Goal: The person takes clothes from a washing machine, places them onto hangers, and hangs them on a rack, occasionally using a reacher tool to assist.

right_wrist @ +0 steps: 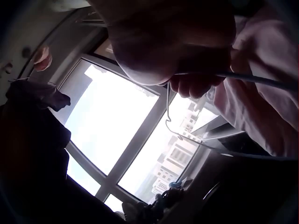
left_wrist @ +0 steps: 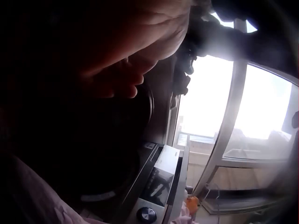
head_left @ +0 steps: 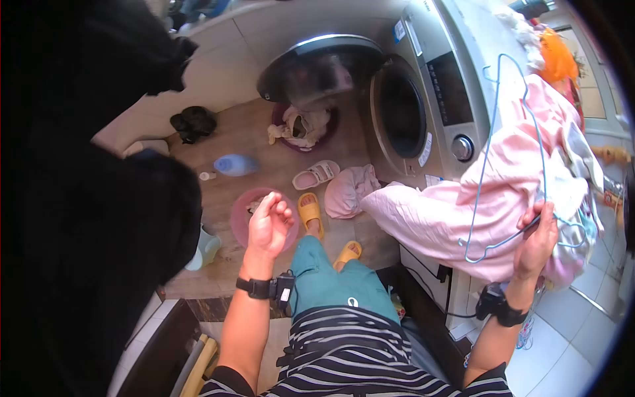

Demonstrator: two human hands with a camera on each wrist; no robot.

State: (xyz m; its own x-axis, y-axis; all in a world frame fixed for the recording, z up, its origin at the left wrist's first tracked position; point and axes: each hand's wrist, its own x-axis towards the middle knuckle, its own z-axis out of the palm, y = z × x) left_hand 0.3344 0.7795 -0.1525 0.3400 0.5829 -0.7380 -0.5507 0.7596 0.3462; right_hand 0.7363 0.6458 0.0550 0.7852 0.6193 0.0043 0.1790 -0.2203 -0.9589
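a: starting at our left, the black hanging clothes (head_left: 86,251) crowd that side. just right of them our left hand (head_left: 270,225) floats over the pink basin (head_left: 241,221), fingers loosely curled, holding nothing.

b: so it gives the load no help. the floor below it is cluttered: a blue bottle (head_left: 235,165), a yellow slipper (head_left: 309,210), a pink sandal (head_left: 316,175), a pink bundle (head_left: 350,190). we'd say a step taken without looking could catch on any of them.

a: further right, the washing machine door (head_left: 317,66) hangs open above a basin of laundry (head_left: 301,126). if we lean in, we might knock an arm against it.

b: then our main worry. the pink cloth (head_left: 456,205) is heaped on top of the washing machine (head_left: 440,86), and one fold droops off the front corner toward the floor.

a: the blue wire hanger (right_wrist: 261,78) lies across that heap. our right hand (head_left: 537,239) has its fingers curled round the wire at the near end.

b: the wrist view shows the fingers wrapped on the wire, with the hook just below them. we can't tell whether any cloth is pinched in too.

a: one hand on a thin wire looks like a weak hold to us. if we tug, the hanger may twist or snag in the folds, and the drooping weight could drag the heap off the machine.

b: the orange garment (head_left: 555,59) piled behind could slide off with it.
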